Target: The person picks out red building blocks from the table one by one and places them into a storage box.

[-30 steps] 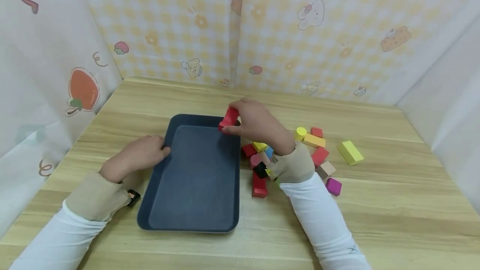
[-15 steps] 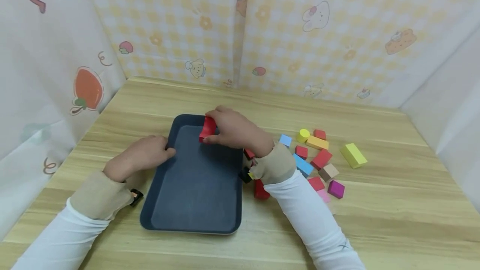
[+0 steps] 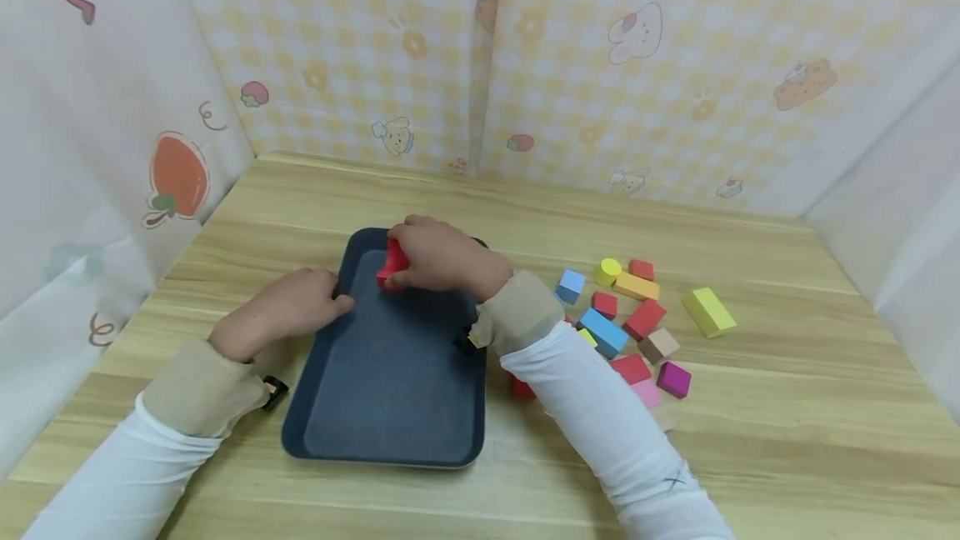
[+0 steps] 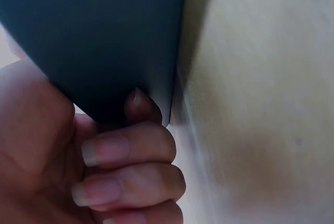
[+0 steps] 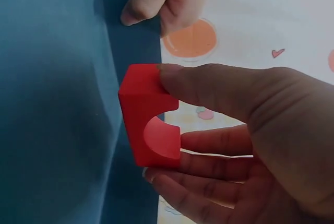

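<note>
One red block [image 3: 393,263]: you hold it in your right hand [image 3: 438,257], at the ends of your thumb and fingers, over the far part of the dark tray [image 3: 386,390]; whether it touches the floor of the tray cannot be told.
Right hand: your thumb presses one end of the block, your fingers the opposite end, so the gap between them is just the block's length.
Left hand [image 3: 281,311]: you grip the tray's left rim with it, about level with the block or a little nearer to you.
Dark tray: it lies on the wooden table [image 3: 795,407], long sides running away from you; the held block is inside its outline, and your right wrist crosses above its right rim.
Loose blocks: they lie to the right of the tray, among them a blue block [image 3: 602,332], a yellow cylinder [image 3: 608,272], an orange block [image 3: 637,286] and a purple block [image 3: 674,379]; a pale yellow block [image 3: 708,312] sits apart, farther right.
Right wrist view: it shows you the round notch in the red block, which the head view mostly hides.
Left wrist view: it shows your curled fingers under the tray's edge, unseen from the head.
</note>
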Available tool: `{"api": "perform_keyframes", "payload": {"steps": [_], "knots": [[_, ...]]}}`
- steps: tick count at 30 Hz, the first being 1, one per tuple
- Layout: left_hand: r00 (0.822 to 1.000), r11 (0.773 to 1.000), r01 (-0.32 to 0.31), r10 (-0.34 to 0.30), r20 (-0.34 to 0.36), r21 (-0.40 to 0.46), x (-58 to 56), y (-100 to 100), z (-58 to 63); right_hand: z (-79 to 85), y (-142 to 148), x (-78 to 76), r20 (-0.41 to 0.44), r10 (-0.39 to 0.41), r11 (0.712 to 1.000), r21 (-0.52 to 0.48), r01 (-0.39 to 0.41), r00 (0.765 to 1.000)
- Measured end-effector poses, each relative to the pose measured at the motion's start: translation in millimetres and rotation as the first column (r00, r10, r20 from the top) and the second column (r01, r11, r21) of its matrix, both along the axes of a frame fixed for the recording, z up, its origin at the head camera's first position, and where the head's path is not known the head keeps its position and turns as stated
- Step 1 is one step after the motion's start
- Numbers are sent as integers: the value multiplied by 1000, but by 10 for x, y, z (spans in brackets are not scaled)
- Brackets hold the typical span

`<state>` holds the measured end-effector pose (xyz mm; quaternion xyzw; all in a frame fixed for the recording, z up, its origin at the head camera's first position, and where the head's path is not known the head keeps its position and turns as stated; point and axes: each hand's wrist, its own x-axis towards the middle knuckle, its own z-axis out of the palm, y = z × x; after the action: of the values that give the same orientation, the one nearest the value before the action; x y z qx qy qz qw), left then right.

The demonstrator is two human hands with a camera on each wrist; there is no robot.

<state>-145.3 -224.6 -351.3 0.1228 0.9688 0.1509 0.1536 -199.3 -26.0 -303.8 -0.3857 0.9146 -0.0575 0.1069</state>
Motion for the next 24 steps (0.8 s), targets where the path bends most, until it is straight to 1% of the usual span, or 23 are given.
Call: {"api": "perform_keyframes", "payload": {"steps": [5,9,18,24], "knots": [[1000,1000,4,-4,-1,15,-2,14,-7,-84,-56,-58,11,-10,1000,-7,10,1000],[1000,1000,6,-6,-11,5,-9,28,-4,-157,-85,-92,21,2,1000,-13,-2,1000],[1000,1000,-8,8,9,-1,1,24,-5,-224,-181,-87,34,28,999,-32,-27,999],[1000,1000,-9,9,2,-4,14,3,7,-282,-243,-88,15,33,999,-9,-33,999]]}}
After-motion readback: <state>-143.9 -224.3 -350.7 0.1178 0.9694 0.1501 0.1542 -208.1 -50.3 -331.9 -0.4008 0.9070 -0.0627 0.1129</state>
